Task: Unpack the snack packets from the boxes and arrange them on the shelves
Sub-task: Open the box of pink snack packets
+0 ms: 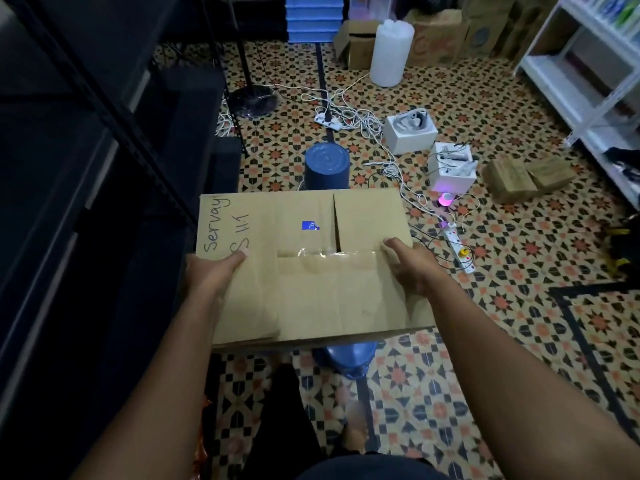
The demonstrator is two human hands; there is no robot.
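Tiled floor (450,393) | hands (214,271) grip cardboard box (304,271) (flaps closed)

I hold a closed cardboard box (304,268) flat before me, my left hand (211,271) gripping its edge at nine o'clock, thumb on top, my right hand (412,268) clasping the edge at three o'clock. Clear tape crosses its flaps. A blue drum (326,166) shows just past it at twelve o'clock, tangled white cables (360,123) lying on the patterned floor (519,265) beyond
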